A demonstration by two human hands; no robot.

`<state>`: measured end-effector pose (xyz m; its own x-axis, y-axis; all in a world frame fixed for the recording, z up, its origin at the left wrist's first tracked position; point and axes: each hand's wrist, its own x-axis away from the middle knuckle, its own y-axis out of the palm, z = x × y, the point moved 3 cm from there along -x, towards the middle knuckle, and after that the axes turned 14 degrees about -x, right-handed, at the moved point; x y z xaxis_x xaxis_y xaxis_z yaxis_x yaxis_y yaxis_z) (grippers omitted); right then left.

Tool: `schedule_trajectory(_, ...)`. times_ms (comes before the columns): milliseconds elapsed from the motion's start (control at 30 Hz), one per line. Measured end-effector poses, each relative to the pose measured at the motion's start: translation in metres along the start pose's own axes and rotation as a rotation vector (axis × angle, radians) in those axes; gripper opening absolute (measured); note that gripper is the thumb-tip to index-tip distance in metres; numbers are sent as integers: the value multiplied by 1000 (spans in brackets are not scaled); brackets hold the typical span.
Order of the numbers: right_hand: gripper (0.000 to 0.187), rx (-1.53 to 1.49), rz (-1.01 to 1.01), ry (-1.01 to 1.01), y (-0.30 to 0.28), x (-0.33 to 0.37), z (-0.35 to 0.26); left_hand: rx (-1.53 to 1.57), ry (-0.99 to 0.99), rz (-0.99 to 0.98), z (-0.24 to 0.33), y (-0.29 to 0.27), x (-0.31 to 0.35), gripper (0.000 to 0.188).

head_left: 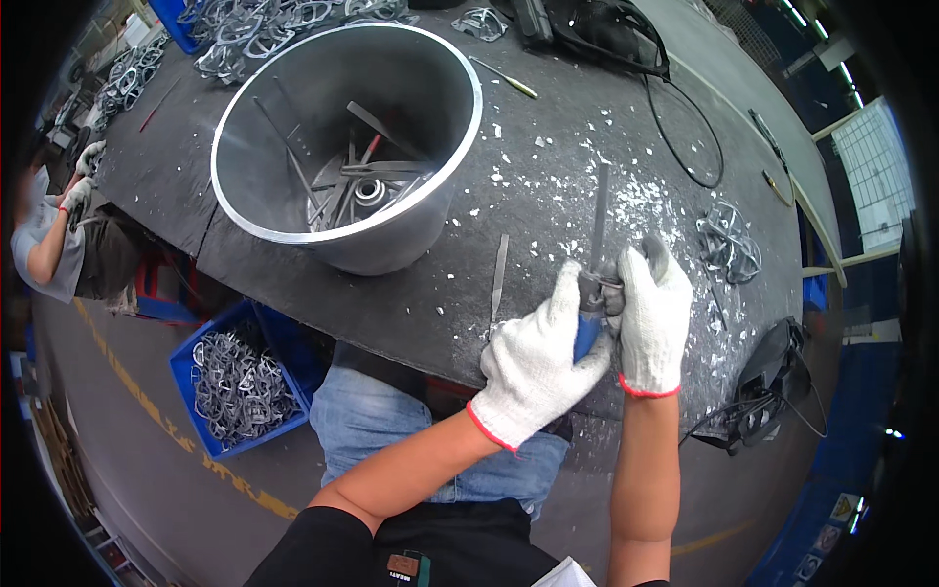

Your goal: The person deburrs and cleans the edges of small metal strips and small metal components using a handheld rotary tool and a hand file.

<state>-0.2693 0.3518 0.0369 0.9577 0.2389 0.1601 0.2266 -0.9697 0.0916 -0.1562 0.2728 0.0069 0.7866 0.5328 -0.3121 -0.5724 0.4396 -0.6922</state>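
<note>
Both of my hands wear white knit gloves with red cuffs and meet over the near right of the table. My left hand (pixel 536 364) is closed around a hand-held file tool (pixel 587 336) with a blue body and a dark metal head. A long flat file blade (pixel 601 210) points away from me out of that head. My right hand (pixel 653 318), its fingertips stained grey, is closed at the head's right side; the fingers partly hide what they grip there. Left of my left hand lies a loose flat file (pixel 500 276), apart from it.
A big metal bucket (pixel 440 230) holds several files and rods. Grey openwork metal parts (pixel 729 243) lie at the right, with more heaped far left and in a blue bin (pixel 210 442) on the floor. Pale flakes litter the table (pixel 391 313). A co-worker (pixel 59 235) sits at left.
</note>
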Motion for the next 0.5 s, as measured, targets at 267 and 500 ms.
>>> schedule_trajectory(267, 36, 103, -120, 11, 2, 1, -11, 54, -7, -1, -3, -2, 2, 84)
schedule_trajectory(500, 30, 619, -248, -628, 8, -7, -45, 99, 52, -59, 4, 3, -4, 80)
